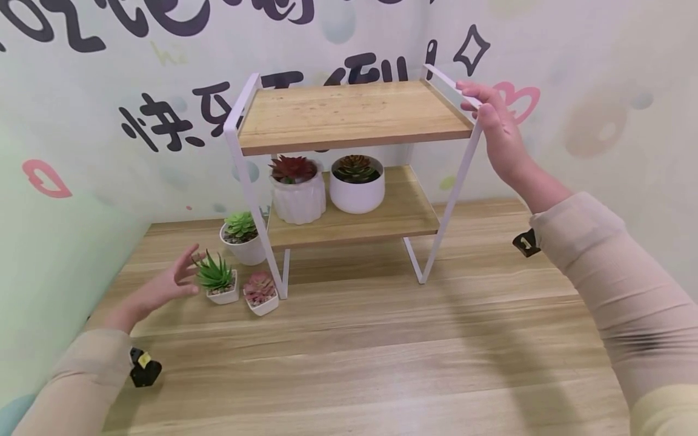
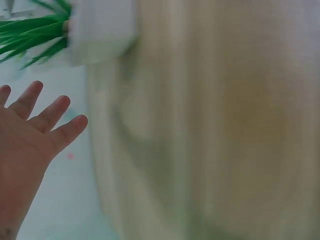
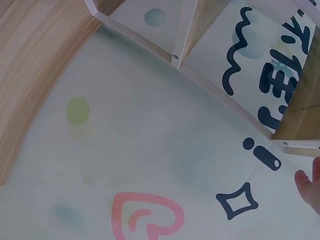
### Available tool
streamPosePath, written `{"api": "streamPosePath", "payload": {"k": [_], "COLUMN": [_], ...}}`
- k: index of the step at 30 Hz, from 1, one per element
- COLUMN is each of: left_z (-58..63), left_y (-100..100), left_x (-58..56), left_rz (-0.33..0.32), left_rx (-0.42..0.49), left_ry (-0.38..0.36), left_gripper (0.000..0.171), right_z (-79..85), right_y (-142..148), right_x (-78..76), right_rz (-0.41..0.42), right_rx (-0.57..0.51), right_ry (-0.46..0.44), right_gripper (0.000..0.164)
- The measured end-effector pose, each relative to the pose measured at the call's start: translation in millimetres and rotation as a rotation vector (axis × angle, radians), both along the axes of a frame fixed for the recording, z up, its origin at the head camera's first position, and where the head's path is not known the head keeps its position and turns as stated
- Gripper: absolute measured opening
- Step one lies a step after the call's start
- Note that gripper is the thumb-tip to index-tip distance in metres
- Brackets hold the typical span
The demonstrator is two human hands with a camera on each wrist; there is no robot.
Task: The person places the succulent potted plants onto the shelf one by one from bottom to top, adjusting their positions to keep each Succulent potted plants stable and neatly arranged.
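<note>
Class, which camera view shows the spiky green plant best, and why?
The head view: it shows the spiky green plant's leaves and white pot together, beside the left hand. The left wrist view shows only part of both, cut off at the top. The right wrist view shows none of it.

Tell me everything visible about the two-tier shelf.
The two-tier shelf stands upright on the wood-grained table. Two wood-look boards, the top one faintly spotted, sit in a slim white, metal-looking frame. Its lower board bears a ribbed pot and a smooth pot, both planted. The right hand holds its right top rail.
</note>
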State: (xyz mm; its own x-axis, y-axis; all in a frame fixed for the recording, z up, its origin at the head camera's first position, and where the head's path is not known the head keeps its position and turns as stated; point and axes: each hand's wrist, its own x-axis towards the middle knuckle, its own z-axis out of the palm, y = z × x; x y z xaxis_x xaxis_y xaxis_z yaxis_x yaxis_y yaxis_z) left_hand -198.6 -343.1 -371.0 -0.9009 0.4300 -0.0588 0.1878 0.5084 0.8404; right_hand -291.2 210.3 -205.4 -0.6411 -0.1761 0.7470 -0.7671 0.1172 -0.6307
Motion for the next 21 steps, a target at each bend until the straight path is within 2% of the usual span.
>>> {"api": "streamPosePath", "payload": {"k": [3, 8, 10, 15, 21], "left_z": [-14.8, -28.6, -32.6, -40.8, -45.7], "left_y": [1.1, 6.7, 9.2, 13.2, 17.5], "left_x": [3.2, 6.2, 6.5, 6.3, 6.4], "left_rz": [0.040, 0.106, 0.120, 0.146, 0.172], "left_rx": [-0.015, -0.098, -0.114, -0.080, -0.090], "left_ry": [-0.040, -0.115, -0.115, -0.070, -0.032], "left_gripper": [0.094, 0.097, 0.096, 0.090, 0.086], "right_z": [-0.1, -0.3, -0.2, 0.5, 0.4], "right_y": [-0.2, -0.2, 0.0, -0.5, -0.9], "right_x": [0.3, 0.1, 0.2, 0.4, 1.0], "right_rz": [0.000, 0.000, 0.002, 0.010, 0.021], "right_rx": [0.000, -0.003, -0.003, 0.002, -0.009], "right_ry": [-0.001, -0.002, -0.003, -0.003, 0.010], "right_gripper": [0.039, 0.040, 0.037, 0.037, 0.035]}}
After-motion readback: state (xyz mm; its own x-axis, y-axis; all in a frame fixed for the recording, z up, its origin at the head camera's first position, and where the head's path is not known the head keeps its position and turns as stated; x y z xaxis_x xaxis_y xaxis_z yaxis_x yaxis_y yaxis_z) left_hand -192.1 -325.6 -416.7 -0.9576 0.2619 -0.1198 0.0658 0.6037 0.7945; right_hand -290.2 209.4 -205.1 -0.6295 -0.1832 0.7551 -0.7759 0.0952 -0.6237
